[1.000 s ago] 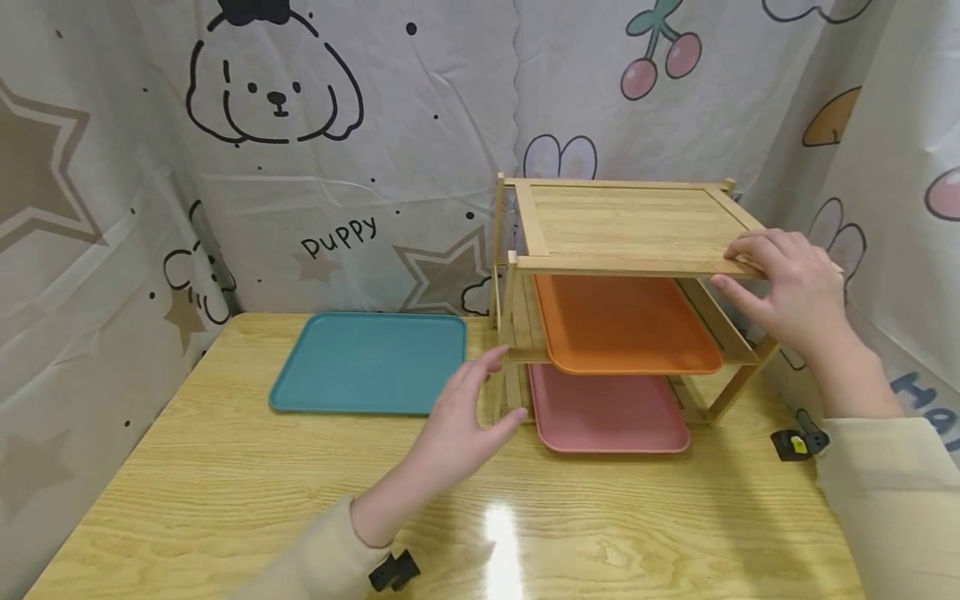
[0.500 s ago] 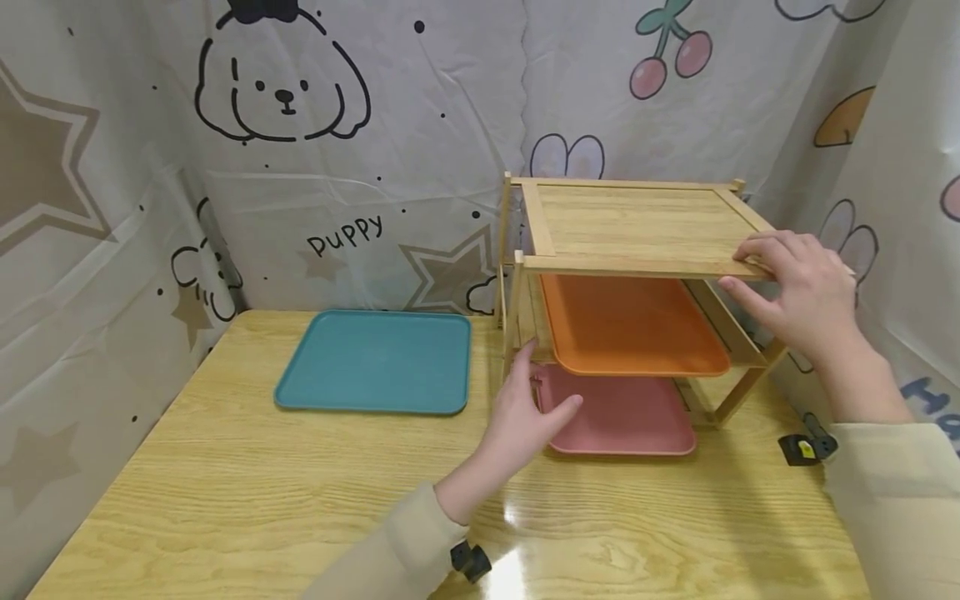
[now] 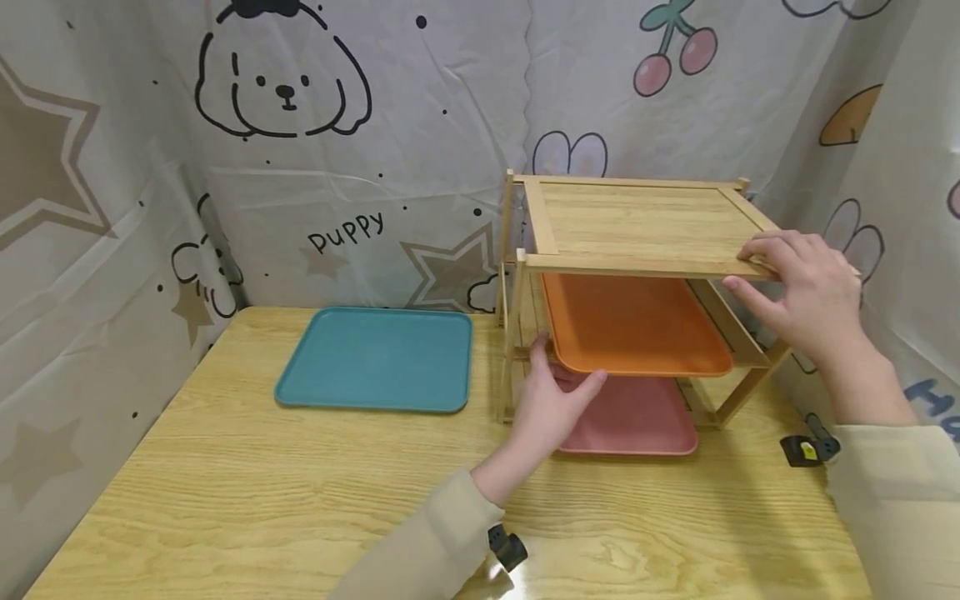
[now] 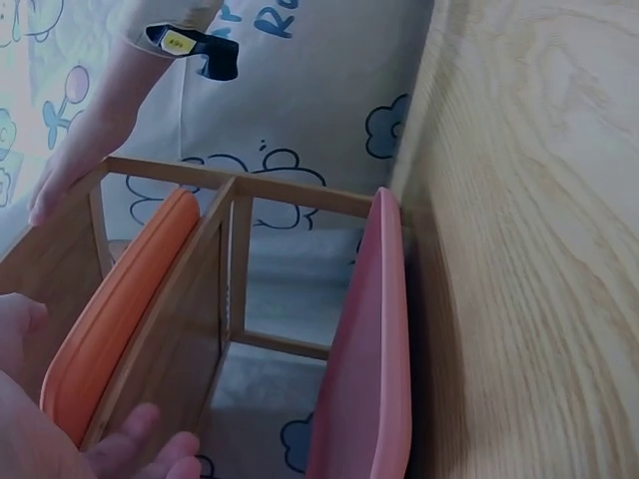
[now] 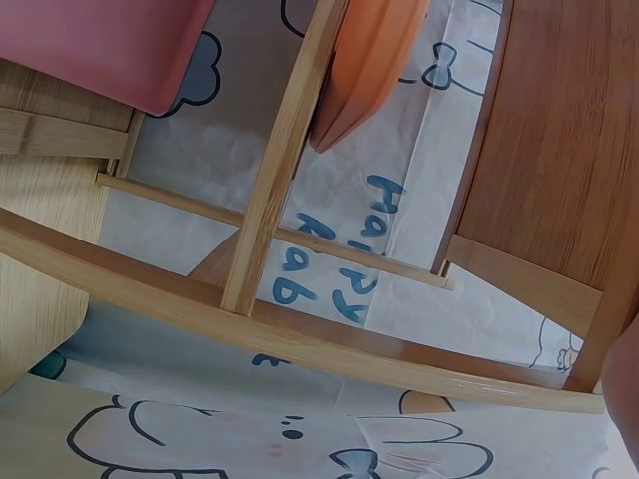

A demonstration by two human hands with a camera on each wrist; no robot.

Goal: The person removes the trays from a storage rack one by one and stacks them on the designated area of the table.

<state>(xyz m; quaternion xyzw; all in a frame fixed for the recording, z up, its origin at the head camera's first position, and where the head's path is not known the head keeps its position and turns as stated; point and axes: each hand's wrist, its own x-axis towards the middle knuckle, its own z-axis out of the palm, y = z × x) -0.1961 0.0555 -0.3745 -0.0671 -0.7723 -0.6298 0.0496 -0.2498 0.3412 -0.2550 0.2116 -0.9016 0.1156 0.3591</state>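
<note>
A wooden three-level rack stands on the table, and my right hand grips the front right corner of its top board, fingers above and thumb at the front edge. An orange tray lies on the middle level with its front sticking out. At that tray's left front corner is my left hand, spread around it. In the left wrist view the thumb is above the tray and the fingers reach below the shelf. A pink tray sits on the bottom level, partly hidden by my left hand.
To the left of the rack a teal tray lies flat on the wooden table. Printed curtains enclose the back and both sides, close behind the rack.
My left hand has moved right, from beside the rack's left front post to the orange tray's corner. The right hand keeps its hold on the top board; the trays stay in place.
</note>
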